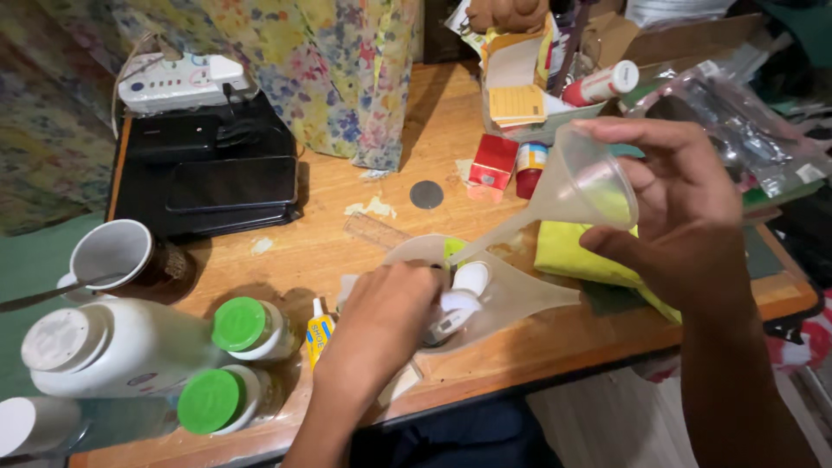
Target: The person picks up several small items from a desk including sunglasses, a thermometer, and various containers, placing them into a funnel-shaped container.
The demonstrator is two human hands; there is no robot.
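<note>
Right hand at 3 o'clock, raised, fingers curled around the rim of a clear funnel; spout tilts down toward 8 o'clock, tip over a plastic scoop on the table; left hand at 6 o'clock, closed on a small white bottle in the scoop; yellow cloth just beside; two green-capped jars at 8 o'clock; white cup at 9.
</note>
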